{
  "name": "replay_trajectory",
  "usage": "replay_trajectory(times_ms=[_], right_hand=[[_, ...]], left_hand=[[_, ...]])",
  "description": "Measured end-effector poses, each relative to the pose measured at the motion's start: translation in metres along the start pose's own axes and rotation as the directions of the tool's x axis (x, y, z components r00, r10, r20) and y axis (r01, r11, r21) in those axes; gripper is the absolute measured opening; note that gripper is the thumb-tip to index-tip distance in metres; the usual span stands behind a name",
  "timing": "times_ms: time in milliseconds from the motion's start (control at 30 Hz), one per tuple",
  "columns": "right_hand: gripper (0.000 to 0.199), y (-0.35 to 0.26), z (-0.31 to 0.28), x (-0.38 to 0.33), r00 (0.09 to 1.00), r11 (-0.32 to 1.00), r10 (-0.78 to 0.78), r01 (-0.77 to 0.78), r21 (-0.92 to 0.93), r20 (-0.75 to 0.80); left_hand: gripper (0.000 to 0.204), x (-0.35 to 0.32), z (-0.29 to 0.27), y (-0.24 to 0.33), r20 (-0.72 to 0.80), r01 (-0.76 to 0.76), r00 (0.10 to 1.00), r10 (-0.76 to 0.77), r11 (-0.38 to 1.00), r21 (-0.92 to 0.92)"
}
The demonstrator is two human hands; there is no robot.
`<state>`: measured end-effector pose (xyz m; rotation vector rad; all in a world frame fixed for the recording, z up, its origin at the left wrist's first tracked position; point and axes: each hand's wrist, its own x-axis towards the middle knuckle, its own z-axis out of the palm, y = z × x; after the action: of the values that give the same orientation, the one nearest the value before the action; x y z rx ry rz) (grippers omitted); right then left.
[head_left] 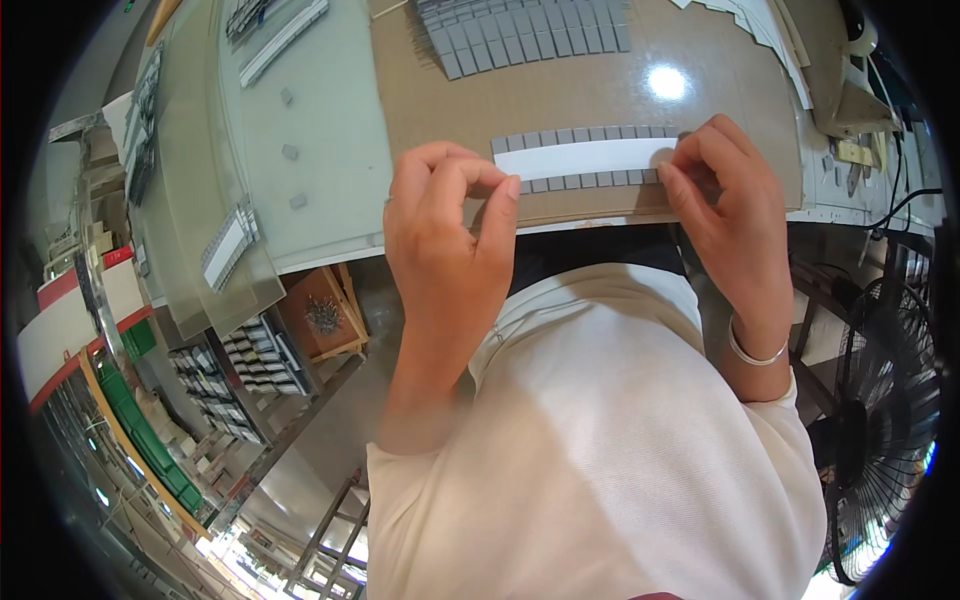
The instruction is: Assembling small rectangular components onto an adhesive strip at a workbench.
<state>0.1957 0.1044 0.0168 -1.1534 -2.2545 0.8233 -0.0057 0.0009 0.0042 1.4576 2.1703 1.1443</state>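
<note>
Far left there's a long green tray [150, 440] down below, then a short white-and-grey piece [227, 248] lying on the glass, a few loose grey tiles [290, 152] on the pale tabletop, and a wooden box [342, 335] with a pile of dark bits in it, too small to make out. Next up, the left hand [445, 215], thumb and index pinching the left end of a white strip [585, 158]. That strip's on the brown board [440, 115], grey tiles showing along both long edges, with a bunch of grey tile rows [530, 40] beyond it. Right hand [735, 195] pinches the other end, and a black fan [880, 430] stands far right.
</note>
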Motion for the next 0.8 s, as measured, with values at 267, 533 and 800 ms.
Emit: replay_trajectory(times_ms=[267,533,800], right_hand=[[0.017,0.002,0.007,0.004,0.991,0.993,-0.091,0.083,-0.087,-0.093],[0.019,-0.002,0.002,-0.001,0.981,0.899,-0.147,0.079,-0.431,-0.127],[0.025,0.036,-0.031,-0.032,0.961,0.875,-0.247,0.167,-0.455,-0.122]], left_hand=[[0.010,0.000,0.005,0.000,-0.017,-0.009,1.000,0.011,0.994,0.113],[0.016,0.000,0.005,0.016,0.005,-0.017,1.000,0.017,0.934,0.356],[0.028,-0.009,0.007,-0.007,0.023,-0.331,0.938,0.345,0.875,0.354]])
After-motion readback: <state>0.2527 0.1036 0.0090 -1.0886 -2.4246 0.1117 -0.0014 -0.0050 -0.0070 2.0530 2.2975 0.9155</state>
